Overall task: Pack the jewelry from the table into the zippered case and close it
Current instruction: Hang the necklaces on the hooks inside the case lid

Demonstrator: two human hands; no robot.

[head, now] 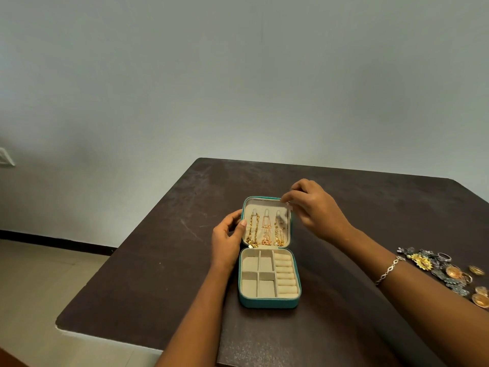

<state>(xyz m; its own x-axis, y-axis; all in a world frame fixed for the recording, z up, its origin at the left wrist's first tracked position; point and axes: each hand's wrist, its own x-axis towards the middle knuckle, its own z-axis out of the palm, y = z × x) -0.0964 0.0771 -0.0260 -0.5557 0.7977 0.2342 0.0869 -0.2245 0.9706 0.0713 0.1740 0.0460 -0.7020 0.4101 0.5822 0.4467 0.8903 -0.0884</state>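
Brown table (148, 260): dark scuffed top, one corner poking off to the left, and everything sat on it.
Left hand (227, 239): gripped the left edge of the lid (284, 234), fingers curled round behind it and the thumb on the cream lining in front.
Case (268, 303): teal zippered one, wide open about mid-table between the two hands. Its lid was tilted up on the far side and the tray lay flat, nearer the camera.
Chains (266, 231): three hung side by side inside the lid. Gold on the left, pinkish in the middle, gold with a pale bead at the bottom on the right.
Tray (248, 262): cream inside, four square pockets on its left and a column of ring rolls on its right.
Right hand (317, 210): pinched the lid's top right corner between thumb and fingertips.
Bracelet (389, 271): silvery chain on the right wrist.
Loose jewelry (449, 271): a heap of gold and dark silvery bits on the table at the far right, well apart from the case. Honestly couldn't tell most pieces apart.
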